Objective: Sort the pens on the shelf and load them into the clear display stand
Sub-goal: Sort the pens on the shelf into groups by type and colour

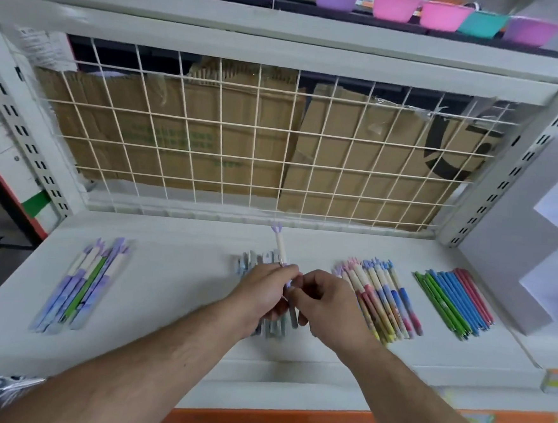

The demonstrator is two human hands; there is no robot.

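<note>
As it probably needed sorting | left hand [258, 292] and right hand [327, 300], close together, both pinched one white, purple-topped plastic pen [280, 247].

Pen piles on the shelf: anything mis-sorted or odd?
Yes. One green pen lies in the far-left pile, otherwise purple and blue; it matches the greens in the far-right pile. Elsewhere nothing stands out; left hand and right hand hold a cream pen over the middle pile.
</note>
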